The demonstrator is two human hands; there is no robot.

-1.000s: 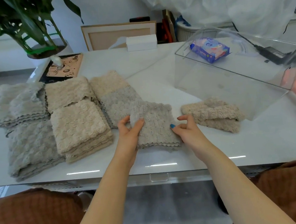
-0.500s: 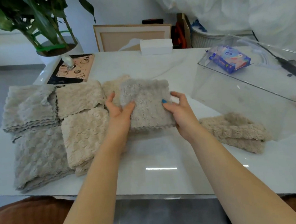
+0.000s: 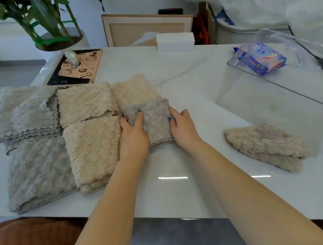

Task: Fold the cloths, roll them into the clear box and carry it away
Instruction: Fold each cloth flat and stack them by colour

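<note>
Both hands, the left hand and the right hand, pinch the folded grey cloth by its side edges, each thumb on top and the fingers tucked at or under the edge, so neither hand is free. The cloth lies low on the table, its far part over a flat beige cloth and its near scalloped edge on the bare top. That uneven seat is the main risk: the plush layers look springy, and if the thumbs let go before the fold is pressed flat, it may well open or slide off the beige cloth. The left hand also touches, or nearly touches, the beige stack; a sideways pull could drag its top layer askew. Further left the grey stack sits well out of reach of trouble. The clear box stands well apart to the right with a beige bundle by its near wall, whether inside or outside I cannot tell, so any roll carried there loosely could unwind on the way. Both forearms reach forward and converge, wrists low, backs of the hands up, thumbs pointing inward toward each other.
</note>
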